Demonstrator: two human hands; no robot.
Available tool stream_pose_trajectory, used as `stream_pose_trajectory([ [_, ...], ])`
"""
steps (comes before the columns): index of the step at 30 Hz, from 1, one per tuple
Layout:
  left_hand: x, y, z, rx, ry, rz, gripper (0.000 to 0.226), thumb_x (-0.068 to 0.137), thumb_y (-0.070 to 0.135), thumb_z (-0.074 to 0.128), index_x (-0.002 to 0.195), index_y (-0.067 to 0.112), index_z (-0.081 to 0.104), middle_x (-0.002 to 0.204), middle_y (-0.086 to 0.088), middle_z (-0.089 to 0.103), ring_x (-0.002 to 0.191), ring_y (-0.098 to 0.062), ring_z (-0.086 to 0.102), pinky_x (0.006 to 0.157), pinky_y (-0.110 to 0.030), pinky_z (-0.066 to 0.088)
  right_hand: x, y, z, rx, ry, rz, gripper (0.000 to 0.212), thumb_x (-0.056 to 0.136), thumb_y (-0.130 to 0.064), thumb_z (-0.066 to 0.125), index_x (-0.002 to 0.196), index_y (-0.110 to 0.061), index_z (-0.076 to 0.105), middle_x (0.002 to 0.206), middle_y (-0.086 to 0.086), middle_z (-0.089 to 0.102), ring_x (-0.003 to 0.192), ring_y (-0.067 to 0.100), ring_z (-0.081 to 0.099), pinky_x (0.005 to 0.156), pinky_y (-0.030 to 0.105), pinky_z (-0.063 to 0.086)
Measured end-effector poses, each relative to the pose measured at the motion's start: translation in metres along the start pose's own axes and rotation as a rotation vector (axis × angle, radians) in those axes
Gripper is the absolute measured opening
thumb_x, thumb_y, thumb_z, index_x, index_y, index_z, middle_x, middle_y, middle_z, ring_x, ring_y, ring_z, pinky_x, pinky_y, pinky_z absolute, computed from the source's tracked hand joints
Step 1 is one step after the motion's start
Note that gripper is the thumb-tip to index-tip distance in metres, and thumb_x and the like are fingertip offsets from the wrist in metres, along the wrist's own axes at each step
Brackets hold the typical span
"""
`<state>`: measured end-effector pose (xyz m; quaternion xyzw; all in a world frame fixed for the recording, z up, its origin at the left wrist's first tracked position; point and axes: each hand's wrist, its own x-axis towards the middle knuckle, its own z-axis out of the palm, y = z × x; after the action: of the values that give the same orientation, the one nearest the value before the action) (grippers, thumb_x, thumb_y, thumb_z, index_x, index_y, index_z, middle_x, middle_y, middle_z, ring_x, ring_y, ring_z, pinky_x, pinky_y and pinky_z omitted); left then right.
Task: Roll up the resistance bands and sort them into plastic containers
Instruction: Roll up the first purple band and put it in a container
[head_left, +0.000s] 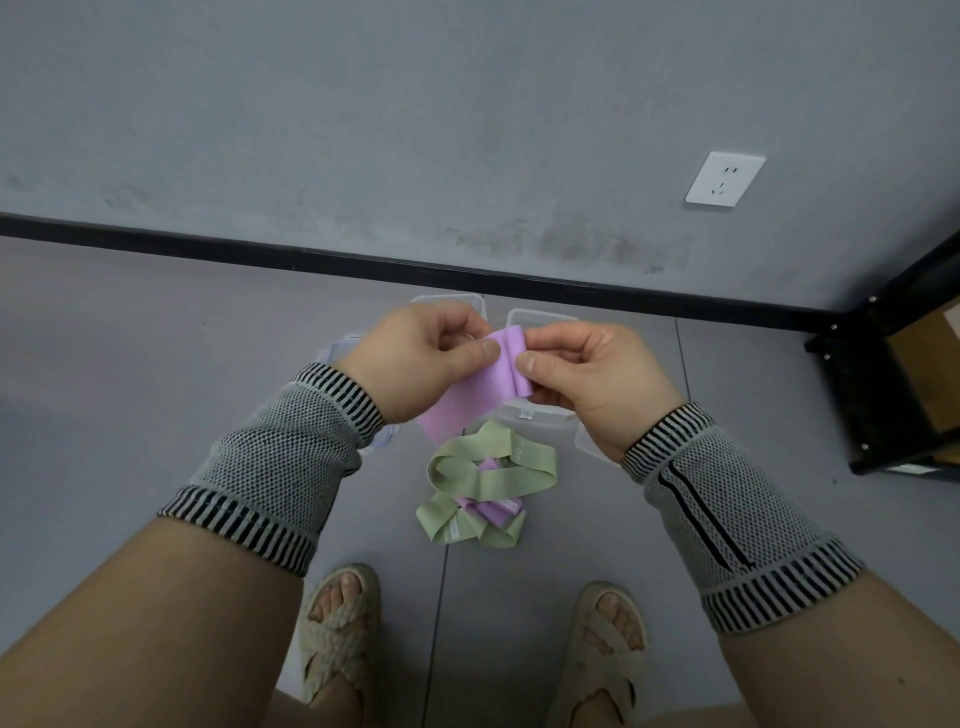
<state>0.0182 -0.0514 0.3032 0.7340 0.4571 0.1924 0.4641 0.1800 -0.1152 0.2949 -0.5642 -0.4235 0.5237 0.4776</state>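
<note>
The left hand (431, 358) pinched the purple band (488, 387) at its rolled end, held above the clear containers (540, 317); the right hand (582, 374) pinched the roll's other side. Soft, light and springy, it probably needed thumbs tight on the coil to stop unrolling.

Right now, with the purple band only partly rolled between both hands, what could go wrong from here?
1. The purple band is only pinched by the left hand and right hand; its tail hangs loose, so a slack grip could let the roll spring open.
2. The green bands and purple ones on the floor lie tangled; lifting one may drag others.
3. The hands largely hide the clear containers, so a drop could miss.
</note>
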Motion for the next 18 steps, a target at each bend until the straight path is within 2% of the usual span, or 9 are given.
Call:
stream_pose_trajectory([
  [4,0.001,-0.002,-0.004,0.166,-0.028,-0.029,0.018,0.091,0.024,0.058,0.073,0.023,0.057,0.063,0.007,0.054,0.045,0.003,0.043,0.043,-0.012,0.037,0.001,0.0,-0.004,-0.004,0.031,0.007,0.019,0.085,0.005,0.061,0.089,-0.012,0.069,0.077,0.016,0.067,0.07,0.024,0.06,0.067,0.03,0.053],
  [9,0.0,0.005,-0.004,0.077,0.053,0.011,0.025,0.092,0.017,0.053,0.067,0.02,0.052,0.065,0.003,0.05,0.06,-0.01,0.043,0.059,-0.025,0.036,0.002,-0.001,-0.002,0.017,0.063,-0.006,0.016,0.085,0.003,0.062,0.087,-0.012,0.068,0.074,0.012,0.067,0.067,0.021,0.059,0.067,0.03,0.052],
  [13,0.002,0.007,0.002,0.137,0.106,0.038,0.027,0.092,0.016,0.051,0.065,0.02,0.049,0.06,0.006,0.046,0.051,-0.003,0.04,0.048,-0.016,0.031,0.002,-0.002,-0.001,0.004,0.114,-0.013,0.012,0.084,0.0,0.066,0.086,-0.011,0.068,0.071,0.008,0.067,0.06,0.015,0.059,0.059,0.023,0.052],
  [16,0.002,0.01,0.006,0.141,0.155,0.068,0.026,0.09,0.023,0.056,0.065,0.018,0.052,0.059,0.004,0.048,0.052,-0.005,0.039,0.05,-0.02,0.032,0.002,-0.002,-0.001,-0.014,0.134,-0.037,0.011,0.082,0.0,0.068,0.083,-0.011,0.067,0.066,0.006,0.065,0.057,0.014,0.058,0.058,0.023,0.052],
  [18,0.001,0.011,0.009,0.103,0.188,0.093,0.028,0.086,0.034,0.063,0.069,0.012,0.059,0.061,-0.001,0.057,0.055,-0.009,0.047,0.054,-0.024,0.04,0.002,-0.001,0.001,-0.058,0.139,-0.073,0.015,0.08,0.0,0.07,0.081,-0.014,0.066,0.065,0.004,0.065,0.061,0.016,0.061,0.065,0.029,0.055],
])
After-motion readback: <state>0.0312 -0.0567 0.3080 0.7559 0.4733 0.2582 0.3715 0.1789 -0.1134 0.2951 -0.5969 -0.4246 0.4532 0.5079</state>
